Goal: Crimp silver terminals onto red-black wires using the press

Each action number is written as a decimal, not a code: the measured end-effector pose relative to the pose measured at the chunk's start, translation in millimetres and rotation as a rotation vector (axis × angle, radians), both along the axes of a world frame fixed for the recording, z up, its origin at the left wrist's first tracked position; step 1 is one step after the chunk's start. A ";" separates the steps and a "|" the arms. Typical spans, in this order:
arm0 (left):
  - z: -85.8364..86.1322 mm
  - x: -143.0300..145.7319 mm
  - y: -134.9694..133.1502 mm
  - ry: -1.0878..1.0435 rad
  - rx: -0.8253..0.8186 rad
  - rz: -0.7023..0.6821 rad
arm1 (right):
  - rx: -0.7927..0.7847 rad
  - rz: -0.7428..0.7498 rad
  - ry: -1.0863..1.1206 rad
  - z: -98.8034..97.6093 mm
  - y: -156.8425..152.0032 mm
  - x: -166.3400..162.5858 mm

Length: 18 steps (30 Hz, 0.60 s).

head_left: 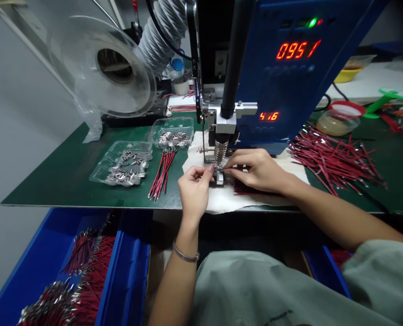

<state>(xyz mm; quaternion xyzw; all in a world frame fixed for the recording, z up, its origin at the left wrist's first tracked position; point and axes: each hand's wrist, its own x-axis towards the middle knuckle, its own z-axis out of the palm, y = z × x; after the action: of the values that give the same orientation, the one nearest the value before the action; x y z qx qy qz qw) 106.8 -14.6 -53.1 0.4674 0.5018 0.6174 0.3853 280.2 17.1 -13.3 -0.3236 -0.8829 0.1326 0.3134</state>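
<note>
My left hand and my right hand meet at a small dark fixture under the ribbed metal head of a blue machine. Both hands pinch something thin and small at the fixture; it is too small to name. A few red wires lie under my right wrist on a white cloth. A small bundle of red wires lies to the left of my left hand.
Two clear plastic trays hold several metal terminals. A heap of red wires lies to the right. Blue bins with wired pieces sit below the green table. A clear reel stands at the back left. The machine shows 0951.
</note>
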 end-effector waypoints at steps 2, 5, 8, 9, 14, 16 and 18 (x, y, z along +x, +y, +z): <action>0.6 0.3 -0.1 -0.011 -0.015 -0.003 | 0.000 -0.002 -0.002 0.2 -0.1 -0.6; 1.6 0.4 -0.3 -0.018 -0.036 0.006 | -0.001 -0.003 -0.001 -0.7 0.6 -1.3; 2.2 -0.1 -0.5 -0.018 -0.038 0.003 | 0.000 -0.008 -0.001 -1.9 1.2 -1.1; 2.2 -0.3 -0.5 -0.018 -0.038 -0.002 | -0.001 -0.006 -0.001 -2.1 1.2 -1.0; 1.5 -0.5 -0.8 -0.016 -0.044 0.000 | -0.005 0.000 0.005 -2.2 1.1 -0.7; 1.3 -0.5 -0.9 -0.013 -0.039 0.000 | -0.006 -0.004 0.005 -2.1 1.2 -0.5; 1.1 -0.5 -1.0 -0.009 -0.030 -0.003 | -0.006 -0.006 0.003 -2.1 1.4 -0.3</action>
<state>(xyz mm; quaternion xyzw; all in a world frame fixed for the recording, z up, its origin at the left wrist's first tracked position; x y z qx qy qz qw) 106.3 -15.6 -52.1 0.4596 0.5086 0.6114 0.3952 279.9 18.6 -15.4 -0.3272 -0.8810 0.1348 0.3141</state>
